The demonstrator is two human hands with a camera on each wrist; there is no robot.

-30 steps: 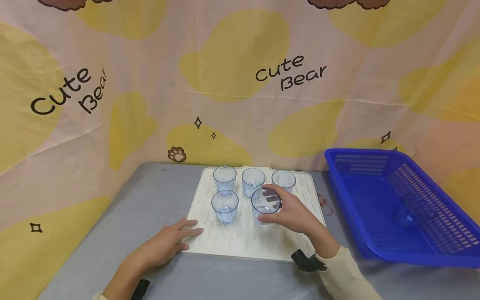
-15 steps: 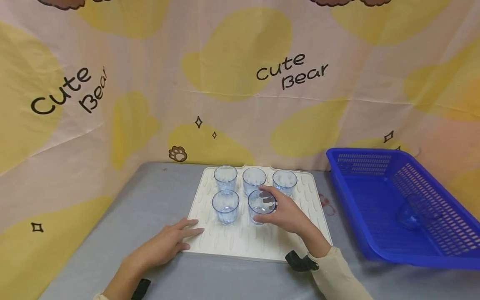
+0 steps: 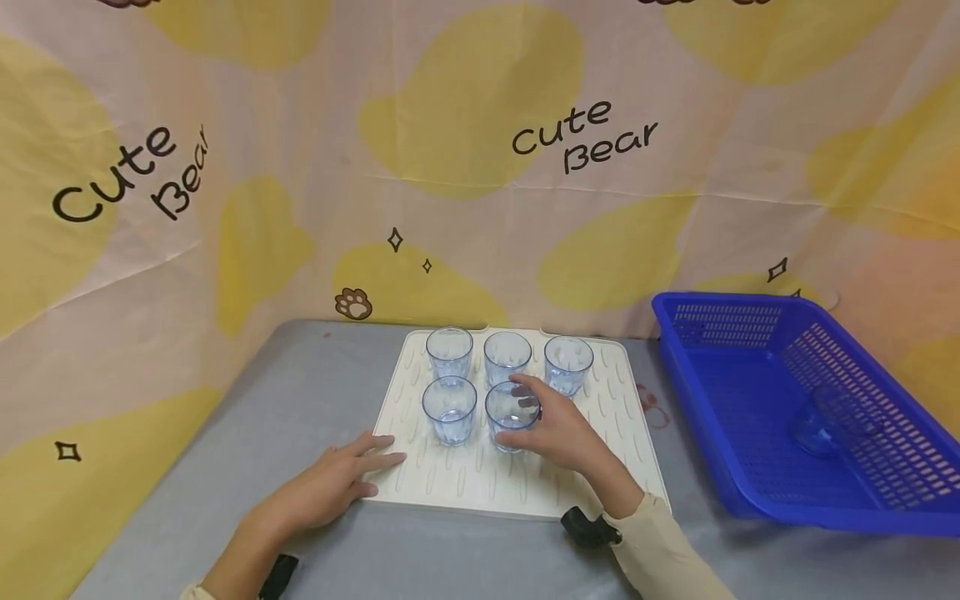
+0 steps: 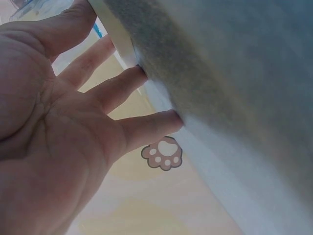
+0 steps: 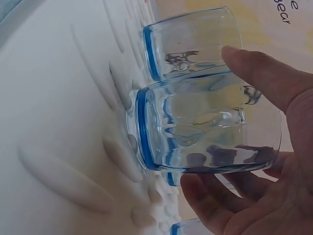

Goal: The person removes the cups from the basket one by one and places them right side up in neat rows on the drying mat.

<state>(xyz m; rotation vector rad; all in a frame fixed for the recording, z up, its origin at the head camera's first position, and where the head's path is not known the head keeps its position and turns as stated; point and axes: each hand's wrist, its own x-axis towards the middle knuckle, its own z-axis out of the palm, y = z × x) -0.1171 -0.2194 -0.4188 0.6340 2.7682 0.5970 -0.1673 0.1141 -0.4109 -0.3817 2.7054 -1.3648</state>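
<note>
Several clear blue-tinted cups stand upright on a white ribbed mat (image 3: 600,467). My right hand (image 3: 551,429) grips the front middle cup (image 3: 511,412) by its rim and side; the right wrist view shows my fingers (image 5: 254,73) curled round that cup (image 5: 195,127), which stands on the mat (image 5: 54,122). Another cup (image 3: 449,408) stands just left of it, and three more line the back row (image 3: 507,357). My left hand (image 3: 337,487) lies flat with straight fingers on the mat's front left corner; the left wrist view shows its fingertips (image 4: 139,73) pressing the mat's edge (image 4: 115,39).
A blue plastic basket (image 3: 720,417) sits at the right on the grey table (image 3: 315,392), with one clear cup (image 3: 821,425) lying inside it. A yellow patterned cloth (image 3: 480,167) hangs behind the table. Black wrist straps (image 3: 588,527) show near both sleeves.
My right hand has slid the held cup leftward on the mat, closer to the front left cup. The left hand has stayed on the mat's corner.
</note>
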